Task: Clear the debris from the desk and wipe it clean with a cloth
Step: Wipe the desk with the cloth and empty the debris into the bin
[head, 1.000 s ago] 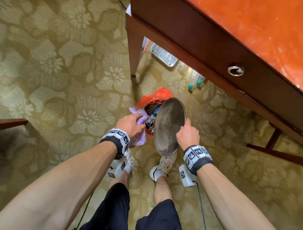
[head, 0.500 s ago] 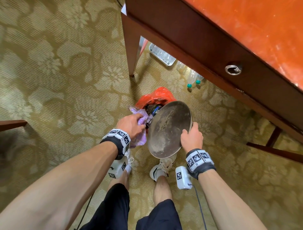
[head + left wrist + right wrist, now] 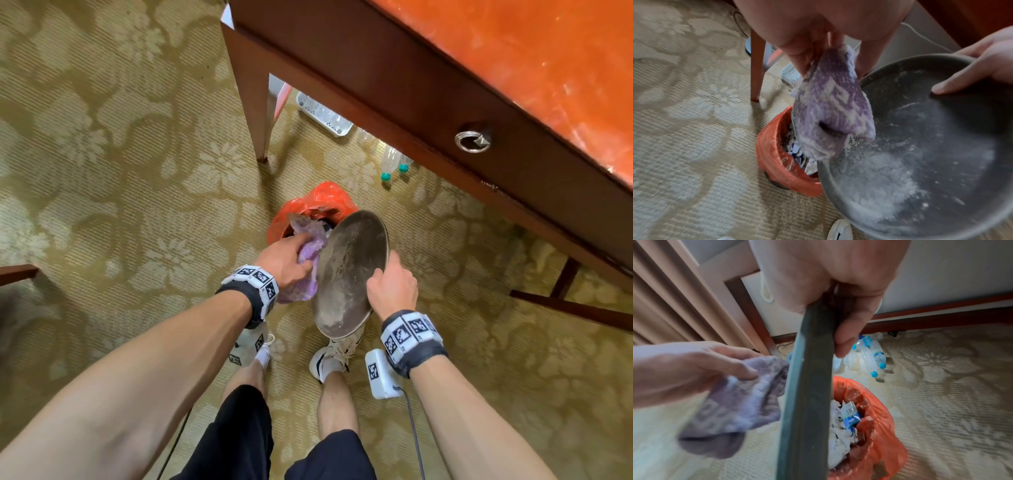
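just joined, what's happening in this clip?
A person stands by the desk, over a bin lined with an orange bag. The right hand holds a dark round tray tilted steeply at the bin, with white powdery debris on its lower part. The left hand grips a purple cloth against the tray's lower edge, apparently to sweep the debris into the bin, which already holds paper scraps.

Head view. The right hand [image 3: 392, 287] is gripping a tilted grey tray [image 3: 349, 274] over an orange-lined bin [image 3: 308, 205]; the left hand [image 3: 286, 262] is pressing a purple cloth [image 3: 308, 270] against the tray's face. The table [image 3: 513, 61] is standing beside them on patterned carpet [image 3: 102, 171].
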The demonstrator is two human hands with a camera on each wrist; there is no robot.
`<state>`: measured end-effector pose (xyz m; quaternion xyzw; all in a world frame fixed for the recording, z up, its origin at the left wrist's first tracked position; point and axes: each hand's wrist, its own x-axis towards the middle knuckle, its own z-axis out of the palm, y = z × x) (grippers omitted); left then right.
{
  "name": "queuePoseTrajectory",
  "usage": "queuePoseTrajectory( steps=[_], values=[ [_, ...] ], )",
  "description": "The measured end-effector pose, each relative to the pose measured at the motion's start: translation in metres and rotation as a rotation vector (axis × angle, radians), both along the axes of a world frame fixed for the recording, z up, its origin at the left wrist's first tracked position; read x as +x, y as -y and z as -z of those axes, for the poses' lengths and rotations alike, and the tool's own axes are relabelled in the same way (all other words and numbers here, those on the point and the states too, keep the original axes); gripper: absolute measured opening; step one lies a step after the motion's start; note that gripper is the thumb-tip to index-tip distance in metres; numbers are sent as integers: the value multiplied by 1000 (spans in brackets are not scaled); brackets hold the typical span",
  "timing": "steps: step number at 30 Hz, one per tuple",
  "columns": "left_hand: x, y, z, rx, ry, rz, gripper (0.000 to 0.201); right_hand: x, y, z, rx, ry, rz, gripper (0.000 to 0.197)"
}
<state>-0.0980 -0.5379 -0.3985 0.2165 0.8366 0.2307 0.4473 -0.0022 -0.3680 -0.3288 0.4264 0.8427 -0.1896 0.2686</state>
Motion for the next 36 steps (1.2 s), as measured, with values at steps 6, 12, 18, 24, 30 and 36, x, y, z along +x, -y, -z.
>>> queuePoseTrajectory(
  steps=[6,12,18,24,30,36],
  values=[
    [-15,-27,12,118,-50,106,55,-8,-6,-17,-30,-37,-5,38],
    [-3,-49,24,223,-88,180,44,-13,-13,-21,-69,-63,34,30],
    [12,-57,40,361,-272,224,33,-11,-19,-25,-97,-143,107,27],
    [7,-55,55,-134,-76,385,37,-8,-25,-31,-68,-162,157,27],
    [-1,-54,56,-150,-185,310,36,-15,-29,-40,-47,-142,127,26],
    [-4,-80,62,40,-250,325,45,-13,-30,-41,-48,-126,79,24]
  ],
)
